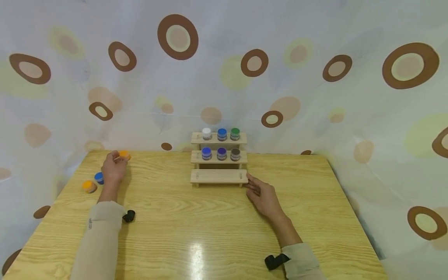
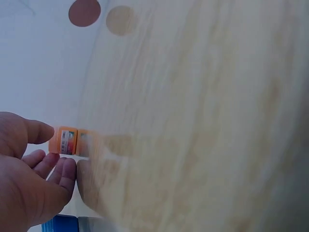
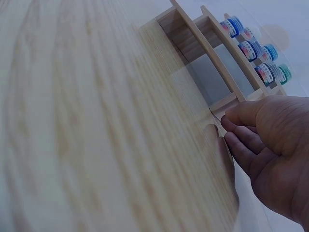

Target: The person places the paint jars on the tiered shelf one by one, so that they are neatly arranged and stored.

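The near orange jar (image 1: 89,186) and the blue jar (image 1: 99,178) stand near the table's (image 1: 168,233) left edge. Beyond them, the left hand (image 1: 114,168) curls thumb and fingertips round the cap (image 2: 54,141) of the far orange jar (image 2: 67,141). The right hand (image 1: 265,197), fingers narrowly spaced, touches the lowest shelf (image 1: 218,176) at its right end; pinching cannot be confirmed.
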A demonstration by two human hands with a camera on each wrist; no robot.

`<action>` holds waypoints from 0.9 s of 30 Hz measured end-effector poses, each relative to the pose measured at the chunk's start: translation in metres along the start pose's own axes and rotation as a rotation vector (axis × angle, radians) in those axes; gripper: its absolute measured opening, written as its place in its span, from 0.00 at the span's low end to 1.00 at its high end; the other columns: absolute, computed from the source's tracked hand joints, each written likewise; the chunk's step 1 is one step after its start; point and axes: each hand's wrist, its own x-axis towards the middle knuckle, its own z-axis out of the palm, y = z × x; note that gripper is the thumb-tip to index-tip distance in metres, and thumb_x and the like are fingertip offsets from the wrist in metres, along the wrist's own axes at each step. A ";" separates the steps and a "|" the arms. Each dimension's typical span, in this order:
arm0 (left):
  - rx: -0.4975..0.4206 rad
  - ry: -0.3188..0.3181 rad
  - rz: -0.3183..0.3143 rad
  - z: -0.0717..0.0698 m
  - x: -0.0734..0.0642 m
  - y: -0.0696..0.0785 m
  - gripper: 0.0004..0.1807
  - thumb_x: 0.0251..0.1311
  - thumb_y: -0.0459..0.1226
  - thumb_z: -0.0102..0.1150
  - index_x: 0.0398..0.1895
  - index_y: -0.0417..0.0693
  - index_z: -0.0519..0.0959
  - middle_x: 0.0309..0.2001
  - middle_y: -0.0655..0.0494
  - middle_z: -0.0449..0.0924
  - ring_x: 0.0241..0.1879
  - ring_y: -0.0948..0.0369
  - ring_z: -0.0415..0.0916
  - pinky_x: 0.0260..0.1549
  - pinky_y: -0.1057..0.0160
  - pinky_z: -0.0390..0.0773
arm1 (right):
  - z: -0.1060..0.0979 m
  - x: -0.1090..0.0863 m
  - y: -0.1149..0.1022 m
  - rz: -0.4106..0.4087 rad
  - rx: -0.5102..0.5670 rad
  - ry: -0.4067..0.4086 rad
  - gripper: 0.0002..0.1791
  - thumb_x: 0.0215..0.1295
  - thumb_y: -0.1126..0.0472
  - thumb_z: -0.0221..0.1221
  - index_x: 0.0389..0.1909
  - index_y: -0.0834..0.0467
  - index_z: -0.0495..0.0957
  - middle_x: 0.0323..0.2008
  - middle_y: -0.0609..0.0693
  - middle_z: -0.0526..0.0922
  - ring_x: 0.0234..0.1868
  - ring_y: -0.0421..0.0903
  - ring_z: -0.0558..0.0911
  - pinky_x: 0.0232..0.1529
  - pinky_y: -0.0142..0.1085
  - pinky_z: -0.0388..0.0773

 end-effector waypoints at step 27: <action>0.063 -0.006 0.039 0.008 0.000 0.004 0.30 0.79 0.45 0.57 0.77 0.39 0.68 0.71 0.37 0.71 0.69 0.42 0.71 0.61 0.50 0.77 | -0.001 0.000 -0.001 0.010 -0.009 -0.001 0.33 0.74 0.72 0.62 0.77 0.65 0.67 0.65 0.65 0.81 0.63 0.58 0.84 0.62 0.39 0.82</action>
